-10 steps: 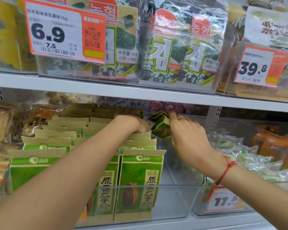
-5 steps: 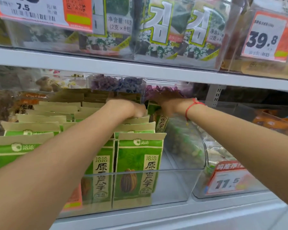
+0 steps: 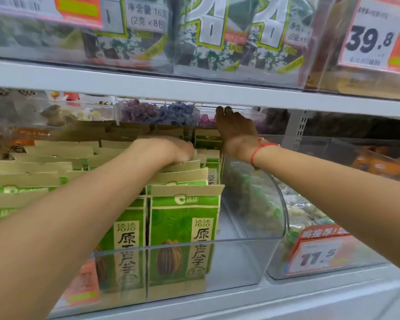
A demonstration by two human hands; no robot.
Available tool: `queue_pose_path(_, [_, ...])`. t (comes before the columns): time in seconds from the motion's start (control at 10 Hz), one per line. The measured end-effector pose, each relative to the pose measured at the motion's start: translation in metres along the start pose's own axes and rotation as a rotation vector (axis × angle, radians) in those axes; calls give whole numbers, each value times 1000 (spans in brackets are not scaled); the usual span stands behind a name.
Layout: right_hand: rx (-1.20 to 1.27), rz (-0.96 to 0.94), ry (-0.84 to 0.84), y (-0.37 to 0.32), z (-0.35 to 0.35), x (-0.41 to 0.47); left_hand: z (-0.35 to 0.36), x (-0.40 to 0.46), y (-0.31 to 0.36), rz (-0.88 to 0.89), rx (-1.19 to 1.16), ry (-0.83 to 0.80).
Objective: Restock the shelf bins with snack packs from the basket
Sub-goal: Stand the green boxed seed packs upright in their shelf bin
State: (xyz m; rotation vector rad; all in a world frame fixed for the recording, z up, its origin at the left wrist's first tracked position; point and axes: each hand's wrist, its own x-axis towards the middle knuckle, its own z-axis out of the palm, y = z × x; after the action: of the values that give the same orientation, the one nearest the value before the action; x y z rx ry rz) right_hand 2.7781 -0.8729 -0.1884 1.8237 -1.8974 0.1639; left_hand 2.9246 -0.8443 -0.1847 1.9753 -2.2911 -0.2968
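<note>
Right hand (image 3: 234, 125) has reached past the pack (image 3: 208, 139) toward twelve o'clock, grip apart; left hand (image 3: 178, 150) still presses the rows (image 3: 183, 215); pack seated.

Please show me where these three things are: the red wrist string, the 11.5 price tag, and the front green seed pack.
red wrist string (image 3: 255, 153): head view, on the strand across the wrist.
11.5 price tag (image 3: 316, 256): head view, on the printed digits.
front green seed pack (image 3: 183, 218): head view, on its green face.
</note>
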Motion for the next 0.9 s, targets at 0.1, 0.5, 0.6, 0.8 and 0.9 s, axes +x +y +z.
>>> queue_pose_path(0.1, [95, 25, -96, -3, -7, -5, 0, 0, 0, 9, -55, 16])
queue_pose_path(0.5, [670, 108, -671, -28, -32, -45, -18, -84, -32, 273, -72, 163])
queue_pose_path(0.6, [573, 62, -578, -30, -38, -55, -17, -114, -46, 372, -77, 134])
queue_pose_path(0.8, [786, 93, -297, -37, -29, -45, -12, -129, -55, 306, 207, 95])
queue_pose_path(0.9, [1036, 104, -445, -38, -29, -41, -16, -122, -51, 307, 207, 94])
